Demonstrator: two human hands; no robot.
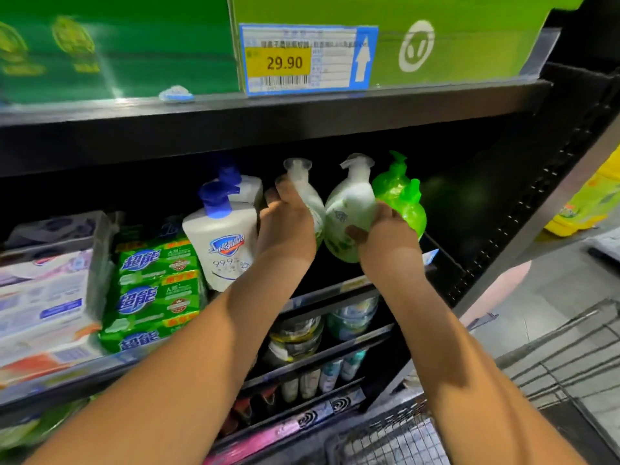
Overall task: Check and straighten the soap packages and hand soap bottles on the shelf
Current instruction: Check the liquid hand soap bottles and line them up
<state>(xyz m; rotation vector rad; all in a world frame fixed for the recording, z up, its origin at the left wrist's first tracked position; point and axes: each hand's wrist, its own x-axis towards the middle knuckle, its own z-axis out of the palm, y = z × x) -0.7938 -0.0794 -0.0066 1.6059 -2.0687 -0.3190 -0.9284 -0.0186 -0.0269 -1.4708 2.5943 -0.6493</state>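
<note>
White plastic fills both fists: the left hand [288,226] is wrapped round a pale round-bellied pump bottle with a clear cap [303,191], and the right hand [385,238] round a white leaf-printed pump bottle [352,209]. Both bottles are tilted, leaning together at the front of the black metal shelf [322,273]. The translucent green pump bottles [399,196] sit just behind the right knuckles and the blue-capped white bottle [221,243] beside the left; a nudge could topple either.
</note>
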